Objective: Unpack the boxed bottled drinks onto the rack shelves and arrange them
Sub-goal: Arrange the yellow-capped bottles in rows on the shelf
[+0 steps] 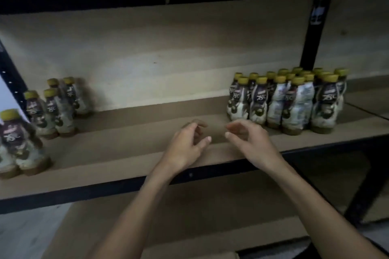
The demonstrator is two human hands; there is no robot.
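Several small bottles (286, 101) with yellow caps and dark-and-white labels stand packed together at the right of the brown shelf board (130, 153). A looser group of the same bottles (48, 109) stands at the left, reaching toward the front edge. My left hand (187, 145) and my right hand (246, 139) hover side by side over the bare middle of the shelf, fingers loosely curled, holding nothing. The right hand is just left of the right-hand cluster and does not touch it.
A black metal rail (126, 185) edges the shelf front. A black upright post (313, 33) stands at the back right, another at the far left (10, 75). A lower shelf board (189, 223) lies beneath. The shelf above is in dark shadow.
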